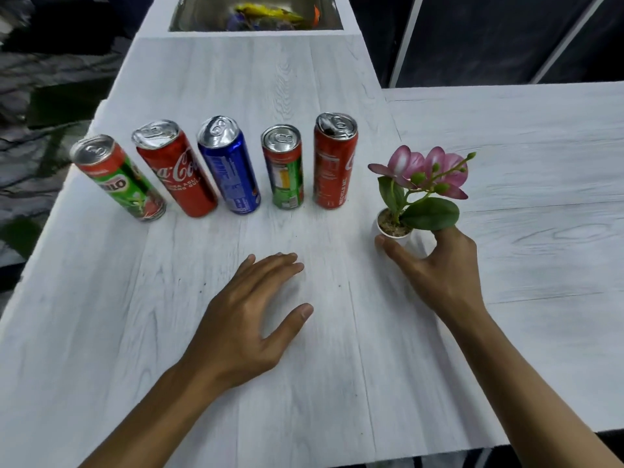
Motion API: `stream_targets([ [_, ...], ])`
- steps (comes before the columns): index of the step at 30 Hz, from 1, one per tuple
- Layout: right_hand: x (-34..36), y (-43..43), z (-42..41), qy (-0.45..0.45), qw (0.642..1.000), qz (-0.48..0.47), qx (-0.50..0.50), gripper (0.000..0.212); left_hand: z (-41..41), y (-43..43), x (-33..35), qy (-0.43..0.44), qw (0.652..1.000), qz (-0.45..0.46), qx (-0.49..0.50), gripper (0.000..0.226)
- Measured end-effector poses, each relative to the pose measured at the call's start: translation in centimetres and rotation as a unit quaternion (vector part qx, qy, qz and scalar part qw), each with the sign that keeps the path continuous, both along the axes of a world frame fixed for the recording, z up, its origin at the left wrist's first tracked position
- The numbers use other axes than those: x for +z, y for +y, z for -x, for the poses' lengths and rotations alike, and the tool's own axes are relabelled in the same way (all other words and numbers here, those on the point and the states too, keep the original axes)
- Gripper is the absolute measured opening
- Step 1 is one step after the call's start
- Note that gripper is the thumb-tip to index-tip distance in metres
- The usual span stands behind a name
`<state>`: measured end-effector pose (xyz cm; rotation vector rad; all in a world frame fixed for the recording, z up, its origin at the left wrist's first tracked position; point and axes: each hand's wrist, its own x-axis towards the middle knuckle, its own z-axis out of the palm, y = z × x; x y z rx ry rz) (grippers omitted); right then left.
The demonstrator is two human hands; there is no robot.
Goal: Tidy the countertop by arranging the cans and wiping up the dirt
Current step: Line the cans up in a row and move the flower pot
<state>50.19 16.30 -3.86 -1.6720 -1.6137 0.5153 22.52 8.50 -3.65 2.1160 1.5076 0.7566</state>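
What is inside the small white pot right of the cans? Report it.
The white pot holds pale gravel and a pink orchid, rooted there. A leaf covers the right part of the gravel, and the right hand hides the lower wall.

Head count on the white wood-grain countertop

Five slim aluminium drink cans stand in one row: two are red, the left red Coca-Cola can and the right red Coca-Cola can; two are green and red, the tall Milo can and the shorter green-and-red can; one is the blue can with white print. One small white pot of pink orchid is there, with a few green buds. One stainless-steel sink lies at the far end; the coloured things inside it are too blurred to count. Two bare hands are in view, one left hand and one right hand.
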Motion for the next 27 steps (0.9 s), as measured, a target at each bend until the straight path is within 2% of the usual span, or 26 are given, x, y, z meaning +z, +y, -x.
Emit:
stream_targets([
  [8,0.1,-2.0,6.3,0.008,1.0,-0.004,0.018,0.05,5.8,-2.3,0.0,0.004,1.0,-0.006,0.012,0.057],
  [16,-0.7,-2.9,13.2,0.017,0.999,0.001,0.041,0.058,11.1,-3.6,-0.6,0.046,0.999,-0.015,-0.005,0.066],
  [27,-1.2,-2.0,18.7,0.012,0.998,0.003,0.064,0.062,14.3,-3.8,-2.0,0.061,0.998,-0.006,-0.02,0.067],
])
